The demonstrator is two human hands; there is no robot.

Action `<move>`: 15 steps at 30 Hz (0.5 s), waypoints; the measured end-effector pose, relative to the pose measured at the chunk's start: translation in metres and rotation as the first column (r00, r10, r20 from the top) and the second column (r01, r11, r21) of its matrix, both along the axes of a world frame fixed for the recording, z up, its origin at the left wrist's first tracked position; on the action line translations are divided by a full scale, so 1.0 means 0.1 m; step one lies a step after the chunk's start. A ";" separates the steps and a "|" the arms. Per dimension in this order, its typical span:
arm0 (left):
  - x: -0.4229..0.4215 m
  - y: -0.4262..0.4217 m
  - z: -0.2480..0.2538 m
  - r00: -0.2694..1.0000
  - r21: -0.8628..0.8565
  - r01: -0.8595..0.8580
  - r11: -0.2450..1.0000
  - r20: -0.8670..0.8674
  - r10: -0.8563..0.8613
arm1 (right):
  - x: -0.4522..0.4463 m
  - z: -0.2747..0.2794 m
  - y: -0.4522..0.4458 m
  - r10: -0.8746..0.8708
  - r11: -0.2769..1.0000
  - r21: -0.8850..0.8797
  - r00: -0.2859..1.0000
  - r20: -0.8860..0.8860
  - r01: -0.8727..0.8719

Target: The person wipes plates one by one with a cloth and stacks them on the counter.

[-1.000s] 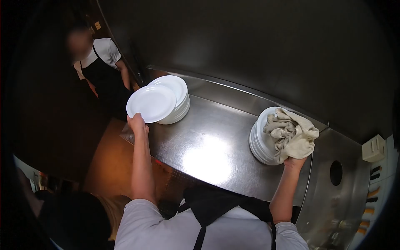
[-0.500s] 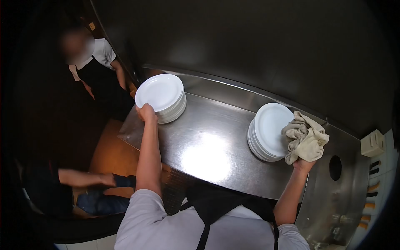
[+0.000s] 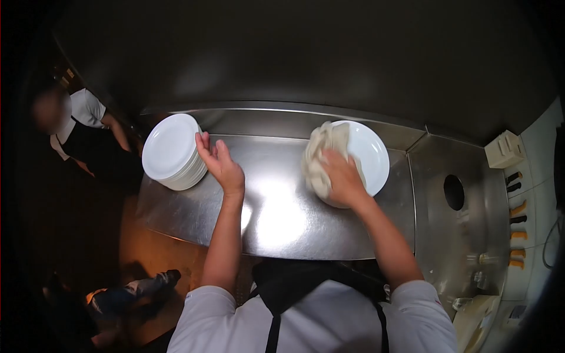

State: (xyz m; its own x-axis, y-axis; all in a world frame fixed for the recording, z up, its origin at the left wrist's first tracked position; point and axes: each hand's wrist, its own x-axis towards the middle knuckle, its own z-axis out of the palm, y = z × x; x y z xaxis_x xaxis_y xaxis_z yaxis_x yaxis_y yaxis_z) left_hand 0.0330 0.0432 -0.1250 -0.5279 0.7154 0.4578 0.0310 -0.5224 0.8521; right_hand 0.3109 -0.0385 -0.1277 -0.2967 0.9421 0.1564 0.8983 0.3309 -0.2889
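A stack of white plates (image 3: 172,146) stands at the left end of the steel counter (image 3: 268,162). Just to its right is my left hand (image 3: 222,165), raised with its fingers apart and nothing in it. My right hand (image 3: 342,176) presses a crumpled beige cloth (image 3: 322,150) onto the left part of the top plate (image 3: 372,156) of the right-hand stack. Cloth and hand cover much of that plate, and the plates beneath it are mostly hidden. The right hand is slightly blurred by motion.
A raised steel ledge runs along the counter's back. To the right, another steel surface has a round dark hole (image 3: 454,192). A beige box (image 3: 504,149) and several black- and yellow-handled tools line the right wall. One person (image 3: 97,132) stands at far left; another's leg (image 3: 132,294) shows below.
My left hand has let go of the left plate stack and moved right. My right hand has swung the cloth from the right side of the right stack across to its left side.
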 end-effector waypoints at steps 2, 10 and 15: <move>-0.12 -0.07 -0.12 0.997 -0.029 0.067 0.997 0.039 -0.066 | 0.26 0.16 -0.40 -0.020 0.985 -0.168 0.999 0.036 0.026; 0.43 -0.16 -0.29 0.853 -0.397 0.420 0.816 -0.135 -0.505 | 0.67 -0.09 0.51 -0.259 0.964 0.098 0.958 0.122 0.248; 1.24 0.26 -0.38 0.719 -0.432 0.664 0.611 0.143 -0.680 | 0.07 -0.04 0.11 -0.008 1.000 -0.014 0.996 -0.093 0.006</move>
